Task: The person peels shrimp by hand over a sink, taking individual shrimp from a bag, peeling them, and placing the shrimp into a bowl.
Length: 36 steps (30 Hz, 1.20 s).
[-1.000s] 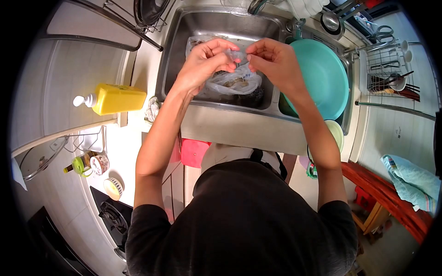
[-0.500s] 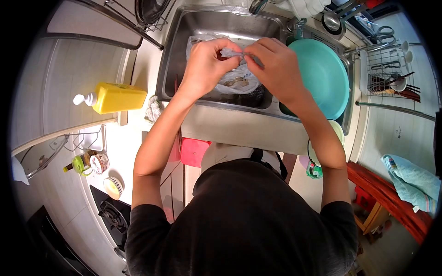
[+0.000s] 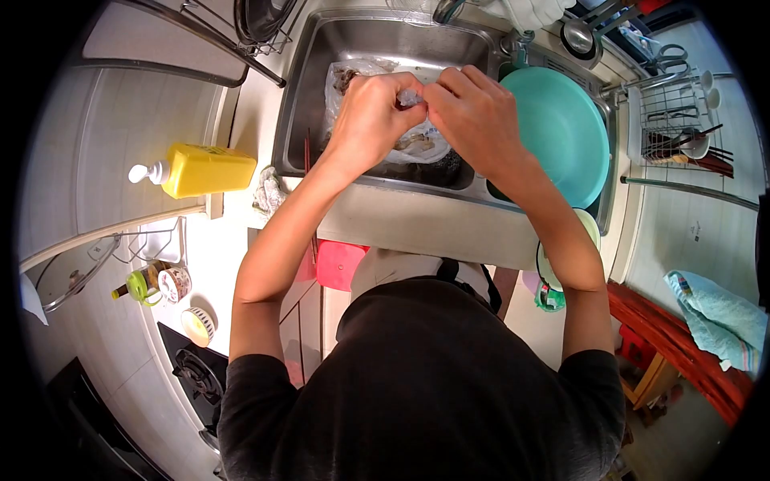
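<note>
Over the sink (image 3: 321, 50), my two hands meet at a gathered bit of clear plastic bag (image 3: 410, 98). My left hand (image 3: 370, 115) pinches it between thumb and forefinger. My right hand (image 3: 475, 111) has its fingertips closed on the other side, right against the left fingertips, and its fingers hide most of its grip. Below them, in the basin, lies crumpled clear plastic (image 3: 435, 151) with greyish-brown pieces of food (image 3: 413, 145) in it. More plastic with a dark brown lump (image 3: 345, 78) shows left of my left hand.
A large turquoise basin (image 3: 557, 136) stands right of the sink. Left on the counter are a yellow pump bottle (image 3: 210, 171), a crumpled cloth (image 3: 269, 192) and a patterned bowl (image 3: 198, 326). A faucet (image 3: 447, 11) rises at the back. A wire utensil rack (image 3: 678, 120) hangs far right.
The hands have drawn closer around the gathered plastic, and less of it shows between the fingers. The right hand's fingers are bent up more. The bag in the sink stays in place.
</note>
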Each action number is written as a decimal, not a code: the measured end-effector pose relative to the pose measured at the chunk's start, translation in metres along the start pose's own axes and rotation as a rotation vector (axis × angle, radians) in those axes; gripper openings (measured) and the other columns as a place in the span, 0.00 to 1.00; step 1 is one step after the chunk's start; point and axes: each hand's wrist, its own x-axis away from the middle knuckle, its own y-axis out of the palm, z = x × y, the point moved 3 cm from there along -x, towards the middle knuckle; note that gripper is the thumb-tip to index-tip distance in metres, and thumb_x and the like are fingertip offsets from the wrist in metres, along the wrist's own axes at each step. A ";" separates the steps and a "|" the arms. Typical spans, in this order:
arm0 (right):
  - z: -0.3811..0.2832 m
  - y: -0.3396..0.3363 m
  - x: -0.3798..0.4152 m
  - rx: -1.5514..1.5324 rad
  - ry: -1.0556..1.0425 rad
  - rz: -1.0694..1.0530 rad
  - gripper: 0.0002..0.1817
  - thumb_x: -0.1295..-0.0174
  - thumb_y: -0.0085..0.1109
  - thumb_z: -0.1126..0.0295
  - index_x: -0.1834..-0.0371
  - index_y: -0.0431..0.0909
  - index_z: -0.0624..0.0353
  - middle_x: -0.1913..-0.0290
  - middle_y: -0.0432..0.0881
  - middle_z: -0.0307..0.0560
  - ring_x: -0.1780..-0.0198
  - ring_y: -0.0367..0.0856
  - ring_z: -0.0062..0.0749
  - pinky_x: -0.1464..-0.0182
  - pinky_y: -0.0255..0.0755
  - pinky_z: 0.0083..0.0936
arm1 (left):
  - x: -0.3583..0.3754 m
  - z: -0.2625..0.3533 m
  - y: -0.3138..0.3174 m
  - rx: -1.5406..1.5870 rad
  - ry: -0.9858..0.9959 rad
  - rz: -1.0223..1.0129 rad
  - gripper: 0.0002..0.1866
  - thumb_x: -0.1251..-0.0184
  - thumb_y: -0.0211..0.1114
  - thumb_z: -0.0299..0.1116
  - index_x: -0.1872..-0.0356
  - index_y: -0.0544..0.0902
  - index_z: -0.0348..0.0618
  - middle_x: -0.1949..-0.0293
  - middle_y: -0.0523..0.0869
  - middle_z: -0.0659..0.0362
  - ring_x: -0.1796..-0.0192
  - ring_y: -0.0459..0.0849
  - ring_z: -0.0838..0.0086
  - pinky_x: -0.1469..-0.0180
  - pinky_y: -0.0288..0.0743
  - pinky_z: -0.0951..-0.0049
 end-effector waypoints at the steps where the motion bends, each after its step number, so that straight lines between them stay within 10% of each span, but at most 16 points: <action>1: 0.001 0.000 0.001 -0.041 0.028 0.027 0.07 0.59 0.61 0.75 0.76 0.73 0.55 0.73 0.73 0.36 0.70 0.74 0.31 0.72 0.71 0.27 | 0.000 -0.001 0.001 0.000 0.000 -0.001 0.09 0.52 0.65 0.24 0.66 0.82 0.36 0.85 0.75 0.58 0.82 0.68 0.82 0.77 0.66 0.77; 14: 0.022 -0.010 0.007 -0.556 0.372 -0.010 0.04 0.54 0.60 0.74 0.76 0.75 0.58 0.74 0.76 0.41 0.73 0.77 0.37 0.71 0.72 0.30 | 0.002 -0.009 -0.002 0.087 -0.060 0.023 0.08 0.50 0.65 0.24 0.68 0.82 0.35 0.83 0.76 0.63 0.78 0.72 0.87 0.74 0.67 0.83; 36: 0.015 0.005 0.014 -0.480 0.330 0.012 0.06 0.59 0.60 0.77 0.78 0.72 0.61 0.78 0.76 0.46 0.77 0.76 0.41 0.74 0.70 0.31 | 0.000 -0.036 0.010 0.686 -0.196 -0.067 0.07 0.46 0.63 0.21 0.65 0.82 0.33 0.74 0.84 0.61 0.72 0.78 0.83 0.66 0.71 0.84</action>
